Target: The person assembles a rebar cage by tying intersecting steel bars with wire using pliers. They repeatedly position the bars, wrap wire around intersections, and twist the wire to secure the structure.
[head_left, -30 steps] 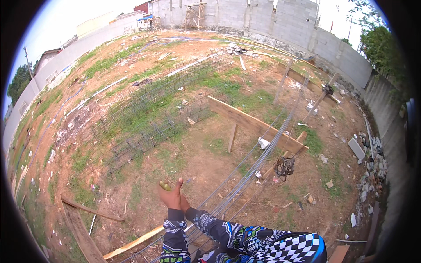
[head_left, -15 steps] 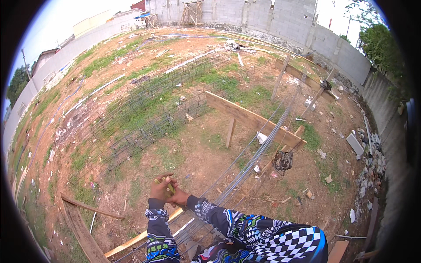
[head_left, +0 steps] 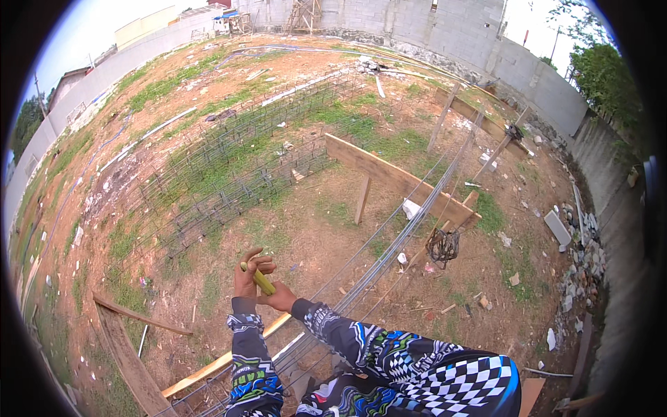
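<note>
In front of me my left hand (head_left: 244, 283) and my right hand (head_left: 281, 298) meet at a yellow-green stick-like thing (head_left: 263, 281). It slants between them, and its exact kind is too small to make out. My left fingers curl around its upper part, where a small greenish end shows beside them. The right hand is closed around the lower end. Below the hands, long thin steel bars (head_left: 396, 252) run diagonally past my right forearm. Under them near my sleeves lies a pale wooden strip (head_left: 198, 375).
A plank on stakes (head_left: 396, 174) stands ahead, with a dark wire coil (head_left: 442, 249) near its right end. Rebar cages (head_left: 229, 198) lie on the grass to the left. Boards (head_left: 128, 361) lie at lower left, and rubble (head_left: 583, 278) lines the right wall.
My hands have shifted slightly left and opened apart a little. More of the yellow-green thing shows between them, and my left fingers are raised higher. The view has tilted slightly.
</note>
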A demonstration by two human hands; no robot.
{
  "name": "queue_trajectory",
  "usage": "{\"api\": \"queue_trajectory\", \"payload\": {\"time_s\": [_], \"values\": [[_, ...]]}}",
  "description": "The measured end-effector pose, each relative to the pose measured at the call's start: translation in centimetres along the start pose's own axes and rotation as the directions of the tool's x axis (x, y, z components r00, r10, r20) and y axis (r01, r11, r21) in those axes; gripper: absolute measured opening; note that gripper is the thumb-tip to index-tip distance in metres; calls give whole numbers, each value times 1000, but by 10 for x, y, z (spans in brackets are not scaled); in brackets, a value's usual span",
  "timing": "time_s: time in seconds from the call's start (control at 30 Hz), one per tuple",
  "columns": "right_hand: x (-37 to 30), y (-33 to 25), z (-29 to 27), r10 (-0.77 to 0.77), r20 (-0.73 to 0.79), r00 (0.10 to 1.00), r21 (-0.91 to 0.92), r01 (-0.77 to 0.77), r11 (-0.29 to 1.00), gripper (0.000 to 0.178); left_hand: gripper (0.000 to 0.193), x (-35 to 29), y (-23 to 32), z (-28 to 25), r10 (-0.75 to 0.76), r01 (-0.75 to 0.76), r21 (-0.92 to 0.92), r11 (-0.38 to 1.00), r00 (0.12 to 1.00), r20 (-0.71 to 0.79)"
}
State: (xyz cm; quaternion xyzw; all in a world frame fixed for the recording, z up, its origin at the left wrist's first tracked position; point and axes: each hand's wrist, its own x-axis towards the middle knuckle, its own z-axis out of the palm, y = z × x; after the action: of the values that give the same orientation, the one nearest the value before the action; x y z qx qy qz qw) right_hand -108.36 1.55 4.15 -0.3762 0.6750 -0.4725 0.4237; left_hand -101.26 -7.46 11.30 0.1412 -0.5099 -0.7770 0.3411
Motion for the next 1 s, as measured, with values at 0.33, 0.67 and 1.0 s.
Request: {"api": "queue_trajectory", "payload": {"time_s": [0.33,0.67,1.0], "values": [[-30,-12,-3,-129,105,986,102,118,988,46,50,-24,-1,-35,-132,181,-145,973,947,292],[-43,18,49,-418,-460,784,-352,271,896,45,41,-57,-15,37,204,-85,199,976,669,-715],[6,50,4,-264,-486,833,-262,150,953,36,30,-24,-19,95,217,77,507,859,841,-495]]}}
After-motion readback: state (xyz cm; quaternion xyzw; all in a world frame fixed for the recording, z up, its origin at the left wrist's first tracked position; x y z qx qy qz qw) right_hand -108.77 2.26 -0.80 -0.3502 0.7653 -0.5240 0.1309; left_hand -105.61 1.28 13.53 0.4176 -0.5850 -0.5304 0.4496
